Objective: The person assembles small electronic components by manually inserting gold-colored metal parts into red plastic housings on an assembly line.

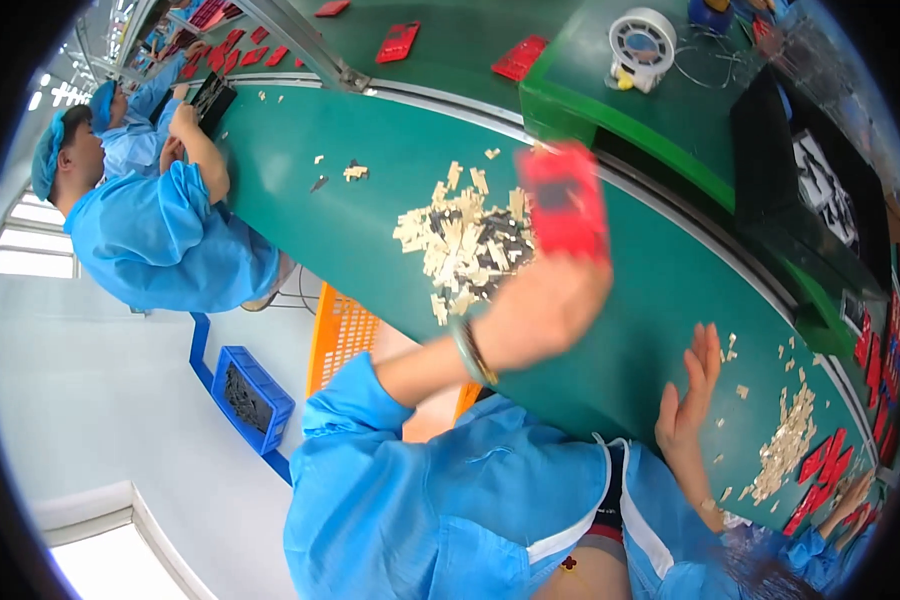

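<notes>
Head view, and the left grip (pixel 555 305) clasps a flat, bright-red piece (pixel 582 215), dark patch showing, blurred above the green table (pixel 310 215) near cream-and-black bits (pixel 460 240), right grip (pixel 690 395) unclenched!

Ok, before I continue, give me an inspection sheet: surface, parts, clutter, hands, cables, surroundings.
Surface: green worktop, small pieces strewn on it.
Parts: red piece, motion-blurred; a mixed cream-and-dark pile lies just left of it in view.
Clutter: stray cream pieces at left; cream pile and red parts at right.
Hands: left hand holds the red piece; right hand is open, nothing visible in it.
Cables: thin dark lines, probably cables, near an orange basket.
Surroundings: co-worker in blue at left; blue crate of dark strips lower down.
</notes>
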A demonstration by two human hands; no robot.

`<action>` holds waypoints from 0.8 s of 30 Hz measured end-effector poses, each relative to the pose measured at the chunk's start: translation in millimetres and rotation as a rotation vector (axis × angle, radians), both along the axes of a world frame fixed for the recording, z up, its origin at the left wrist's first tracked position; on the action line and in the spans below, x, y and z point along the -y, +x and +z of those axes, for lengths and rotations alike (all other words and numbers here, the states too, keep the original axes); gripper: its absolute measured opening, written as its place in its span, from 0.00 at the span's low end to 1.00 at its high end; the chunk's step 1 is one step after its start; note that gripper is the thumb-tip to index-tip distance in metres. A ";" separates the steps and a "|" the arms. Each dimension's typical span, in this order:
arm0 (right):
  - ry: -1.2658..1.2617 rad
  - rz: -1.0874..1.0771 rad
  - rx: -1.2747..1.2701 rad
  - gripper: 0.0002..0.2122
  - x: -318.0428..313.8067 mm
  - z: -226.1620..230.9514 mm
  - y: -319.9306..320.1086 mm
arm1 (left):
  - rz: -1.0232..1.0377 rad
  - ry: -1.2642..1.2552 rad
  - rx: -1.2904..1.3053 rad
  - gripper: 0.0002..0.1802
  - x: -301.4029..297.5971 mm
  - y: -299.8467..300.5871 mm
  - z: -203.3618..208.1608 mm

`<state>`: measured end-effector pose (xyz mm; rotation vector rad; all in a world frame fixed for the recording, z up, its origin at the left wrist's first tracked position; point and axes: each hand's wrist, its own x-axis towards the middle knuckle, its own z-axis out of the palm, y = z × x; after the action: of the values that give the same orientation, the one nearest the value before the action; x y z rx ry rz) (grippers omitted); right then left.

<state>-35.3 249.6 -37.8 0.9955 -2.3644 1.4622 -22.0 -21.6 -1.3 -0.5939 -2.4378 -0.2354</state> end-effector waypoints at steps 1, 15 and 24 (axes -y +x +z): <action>-0.002 0.004 0.011 0.20 -0.1 -0.8 1.7 | -0.058 0.037 0.048 0.24 -26.0 17.5 -5.0; 0.602 0.168 -0.055 0.24 -65.0 -2.5 19.2 | 0.768 0.139 0.205 0.15 205.8 -8.1 -98.0; 0.618 0.218 -0.059 0.25 -71.9 4.0 20.4 | 0.682 0.167 0.082 0.03 161.9 -14.1 -37.0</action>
<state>-14.9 321.5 -33.8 1.4394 -2.7945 0.7266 -36.1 -183.5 -38.3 0.3336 -2.5088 -0.1742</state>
